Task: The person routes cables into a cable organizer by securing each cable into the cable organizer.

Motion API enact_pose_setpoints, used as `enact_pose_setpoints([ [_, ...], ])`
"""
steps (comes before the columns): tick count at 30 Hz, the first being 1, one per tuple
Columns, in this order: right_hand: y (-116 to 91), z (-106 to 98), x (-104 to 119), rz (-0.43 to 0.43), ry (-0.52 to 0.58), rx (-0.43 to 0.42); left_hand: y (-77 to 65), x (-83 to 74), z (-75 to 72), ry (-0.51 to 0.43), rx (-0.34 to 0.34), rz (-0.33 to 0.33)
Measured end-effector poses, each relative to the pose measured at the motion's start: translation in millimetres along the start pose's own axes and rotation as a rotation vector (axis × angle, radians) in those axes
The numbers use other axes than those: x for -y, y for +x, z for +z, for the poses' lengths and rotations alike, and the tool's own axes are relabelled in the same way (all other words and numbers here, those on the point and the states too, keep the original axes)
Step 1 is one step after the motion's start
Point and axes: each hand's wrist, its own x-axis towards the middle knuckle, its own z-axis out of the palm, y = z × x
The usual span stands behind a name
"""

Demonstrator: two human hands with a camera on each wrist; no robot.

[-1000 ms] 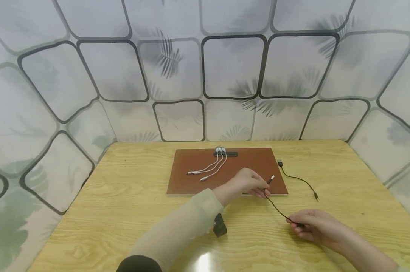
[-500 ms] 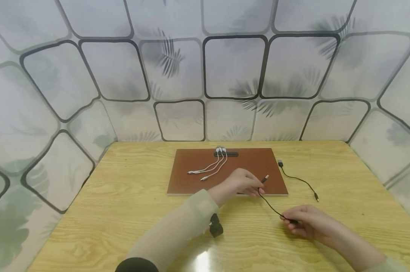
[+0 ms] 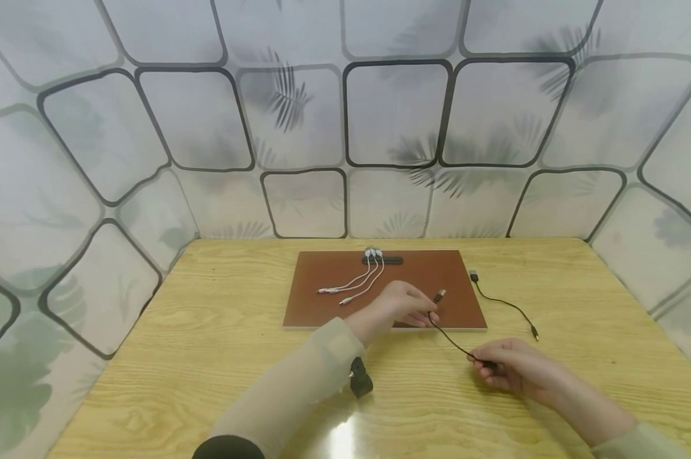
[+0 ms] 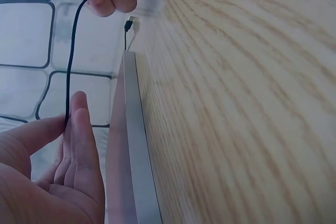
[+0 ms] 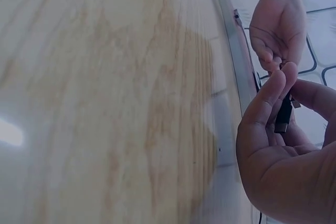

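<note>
Clock dirs. read from ctr. of the brown board (image 3: 428, 271): there was 1 board on 1 wooden table (image 3: 236, 319), w/ 1 blk strip (image 3: 393, 261) at 12 & 3 white cables (image 3: 360, 285) approx. 10. Blk cables came to 2, i.e. 1 held cable (image 3: 451, 342) abt. 4 & 1 loose cable (image 3: 503, 301) at 3. Hands also totalled 2, left hand (image 3: 400, 304) & right hand (image 3: 512, 366), both approx. 4, plus 1 blk gadget (image 3: 359, 380) nr. 6.
</note>
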Motion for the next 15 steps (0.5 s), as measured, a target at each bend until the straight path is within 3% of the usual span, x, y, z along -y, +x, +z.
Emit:
enact_pose_setpoints([
  [8,5,1,9,-0.007,-0.014,-0.068,-0.2,-0.9,-6.3,-0.001,-0.021,0.011],
  [15,8,0,16,-0.017,0.002,-0.049,0.3,-0.2,-12.9,-0.006,-0.026,0.015],
])
